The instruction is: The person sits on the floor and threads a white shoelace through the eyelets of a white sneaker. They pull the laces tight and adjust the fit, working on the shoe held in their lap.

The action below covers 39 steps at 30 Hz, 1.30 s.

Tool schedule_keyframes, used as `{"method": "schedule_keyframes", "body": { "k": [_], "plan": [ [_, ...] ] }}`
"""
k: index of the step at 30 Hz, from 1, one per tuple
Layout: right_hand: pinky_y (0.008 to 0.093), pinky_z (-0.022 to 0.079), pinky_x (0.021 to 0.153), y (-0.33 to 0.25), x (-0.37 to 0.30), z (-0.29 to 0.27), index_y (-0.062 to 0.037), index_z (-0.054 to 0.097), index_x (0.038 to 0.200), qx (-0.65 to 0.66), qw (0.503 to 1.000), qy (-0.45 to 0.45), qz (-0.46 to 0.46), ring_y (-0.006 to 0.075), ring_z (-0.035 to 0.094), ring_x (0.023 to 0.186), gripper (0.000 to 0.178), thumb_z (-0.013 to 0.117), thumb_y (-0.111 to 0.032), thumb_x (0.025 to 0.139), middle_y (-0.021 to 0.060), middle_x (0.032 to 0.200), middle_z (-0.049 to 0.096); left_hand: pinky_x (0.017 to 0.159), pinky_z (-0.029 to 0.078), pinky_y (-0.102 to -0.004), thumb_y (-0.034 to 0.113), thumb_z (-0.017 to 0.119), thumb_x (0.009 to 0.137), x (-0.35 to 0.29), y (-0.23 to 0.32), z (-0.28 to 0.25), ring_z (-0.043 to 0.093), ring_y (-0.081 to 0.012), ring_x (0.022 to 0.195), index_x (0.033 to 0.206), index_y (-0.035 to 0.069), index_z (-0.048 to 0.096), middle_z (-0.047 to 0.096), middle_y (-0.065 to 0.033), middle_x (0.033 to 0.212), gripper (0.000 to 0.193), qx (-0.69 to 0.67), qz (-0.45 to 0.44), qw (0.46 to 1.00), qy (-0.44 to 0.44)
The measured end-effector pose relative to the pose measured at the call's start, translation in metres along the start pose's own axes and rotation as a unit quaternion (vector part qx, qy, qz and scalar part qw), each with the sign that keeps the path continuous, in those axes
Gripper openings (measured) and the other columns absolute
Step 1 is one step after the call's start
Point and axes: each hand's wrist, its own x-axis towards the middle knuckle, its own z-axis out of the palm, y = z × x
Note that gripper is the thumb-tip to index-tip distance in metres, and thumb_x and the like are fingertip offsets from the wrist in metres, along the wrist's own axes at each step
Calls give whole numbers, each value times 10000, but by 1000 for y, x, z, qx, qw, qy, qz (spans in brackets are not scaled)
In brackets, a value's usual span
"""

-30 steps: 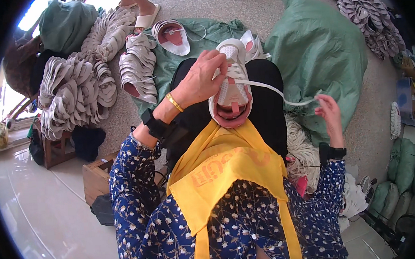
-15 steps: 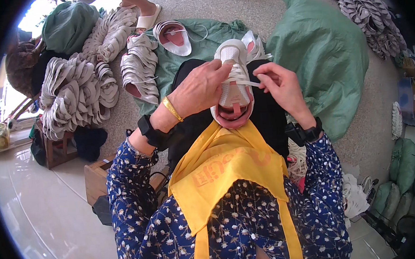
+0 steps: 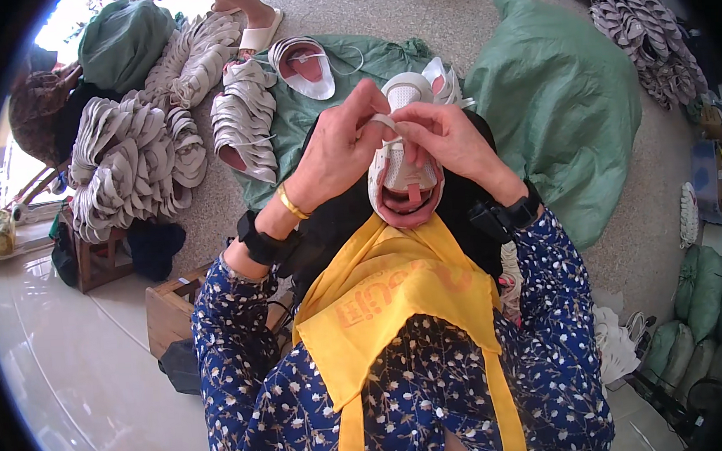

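A white shoe upper (image 3: 408,177) with a pink lining rests on my lap, its rounded toe pointing away from me. Above its lacing my two hands meet. My left hand (image 3: 341,144) pinches a white shoelace (image 3: 383,122) between thumb and fingers. From the other side my right hand (image 3: 448,141) has its fingertips closed at the same lace, close to the left fingertips. The hands cover most of the laced rows, so how the lace runs there is hidden.
Stacked shoe uppers (image 3: 126,161) fill the left, with another stack (image 3: 245,121) nearer. A loose upper (image 3: 305,68) lies on a green sack (image 3: 350,52). At right bulges a big green sack (image 3: 553,114). A wooden box (image 3: 168,316) stands by my left elbow. Another person's foot (image 3: 260,33) is beyond.
My hands have come together over the shoe upper, the right one moving left. The lace stretched between them is now drawn into a short loop at the fingertips.
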Motion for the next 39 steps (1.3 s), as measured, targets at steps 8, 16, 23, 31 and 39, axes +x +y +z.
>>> {"method": "schedule_keyframes", "body": {
  "k": [8,16,23,31,39],
  "plan": [
    [202,393,509,-8,-27,-26,-35,684,928,-9,1000,-23,9,15,510,587,184,670,-193,1019,-58,725,591,786,476,-237,68,592,1044,-2,-4,-17,531,-48,866,1026,31,562,569,34,936,51,-220,-42,972,-68],
    [195,334,462,6,-88,-90,-73,587,778,13,996,91,18,14,447,521,362,587,-285,1072,-51,656,535,786,451,-225,116,612,1039,-4,-13,-14,521,-61,836,1008,49,569,551,34,927,86,-235,-75,968,-49],
    [203,311,431,26,-111,-115,-54,616,769,-109,969,176,135,14,454,517,448,536,-352,1094,-40,669,552,796,477,-222,81,619,1030,-10,-22,9,544,-47,864,1017,47,576,582,28,944,57,-251,-84,963,-47],
    [225,551,645,-22,-63,-23,15,670,1156,-40,993,100,57,71,649,679,215,697,-53,953,43,898,736,798,515,-245,10,682,957,-14,-7,30,600,-55,884,984,29,548,631,-9,918,138,-69,-23,997,-33],
    [296,589,723,-2,-44,0,42,696,993,-157,982,96,-36,176,744,797,113,724,-15,900,105,882,748,710,499,-279,-6,699,879,-23,3,27,615,-103,803,953,16,548,618,-50,862,169,-6,-57,998,-22]
  ]
}}
